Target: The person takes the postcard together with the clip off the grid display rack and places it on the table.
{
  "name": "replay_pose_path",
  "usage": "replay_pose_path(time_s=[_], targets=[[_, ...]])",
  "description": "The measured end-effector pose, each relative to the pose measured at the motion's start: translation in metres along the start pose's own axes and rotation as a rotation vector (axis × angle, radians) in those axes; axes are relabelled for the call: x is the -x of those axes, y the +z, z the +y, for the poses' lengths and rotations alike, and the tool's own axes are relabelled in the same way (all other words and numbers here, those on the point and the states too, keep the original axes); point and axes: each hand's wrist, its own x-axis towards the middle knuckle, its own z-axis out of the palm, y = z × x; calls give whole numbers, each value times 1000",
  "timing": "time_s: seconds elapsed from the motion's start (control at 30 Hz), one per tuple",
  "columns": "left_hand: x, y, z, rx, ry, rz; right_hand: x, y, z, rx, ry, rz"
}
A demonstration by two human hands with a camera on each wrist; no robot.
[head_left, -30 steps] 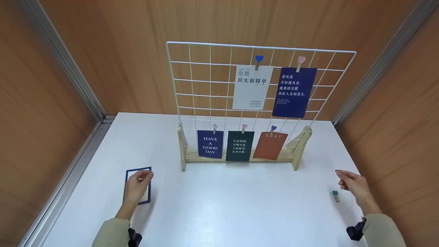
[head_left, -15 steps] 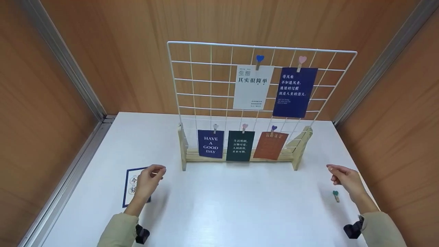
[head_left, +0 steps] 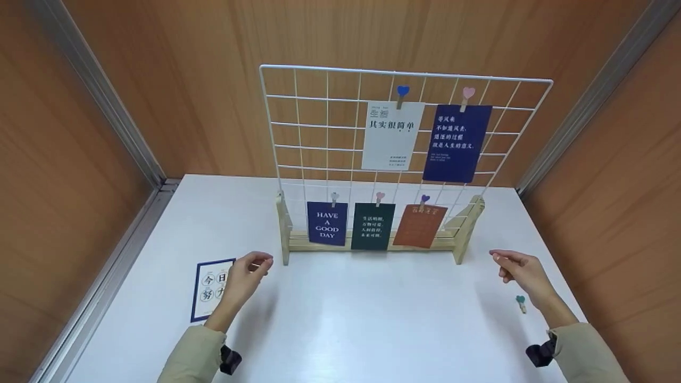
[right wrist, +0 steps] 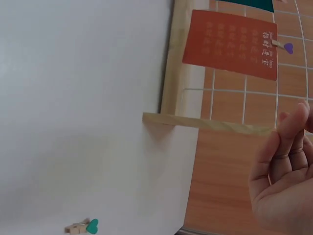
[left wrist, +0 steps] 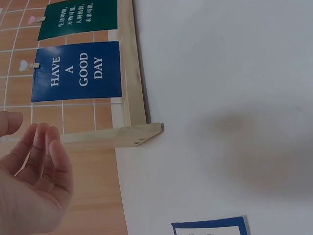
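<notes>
My left hand (head_left: 246,279) hovers above the white table, its fingers loosely bent. Between its thumb and fingertips nothing shows in the left wrist view. Just left of it lies a white card with a blue border (head_left: 209,282), partly covered by the hand and wrist. My right hand (head_left: 524,271) is raised at the right, fingers loosely curled, and no object shows in it. Below it on the table lies a small wooden clothespin with a green heart (head_left: 521,304). Ahead stands a white wire grid rack (head_left: 314,125).
Heart-topped clothespins hold a white card (head_left: 392,141) and a navy card (head_left: 457,146) high on the grid. Lower hang a blue card (head_left: 327,226), a green card (head_left: 373,239) and an orange card (head_left: 420,229). Wooden feet (head_left: 464,234) support the rack; wood panels surround the table (head_left: 362,319).
My left hand has moved right and slightly up, uncovering more of the blue-bordered card. My right hand has moved left and slightly up. Cards and clothespins stay put.
</notes>
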Motion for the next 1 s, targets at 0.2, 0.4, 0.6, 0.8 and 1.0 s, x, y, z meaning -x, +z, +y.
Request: replay_pose_path(time_s=[0.2,0.4,0.6,0.8,1.0], targets=[[-1,8,6,23,30,-15,-2,9,-6,-7,-10,-33],[-1,14,12,40,66,-37,-6,18,-12,-25,-18,-53],[-1,20,14,54,91,-55,-6,25,-19,-22,-2,-64],[0,24,15,28,134,-58,-7,30,-22,-10,-19,-82],[-1,29,19,7,183,-59,-9,36,-24,-28,-53,-111]])
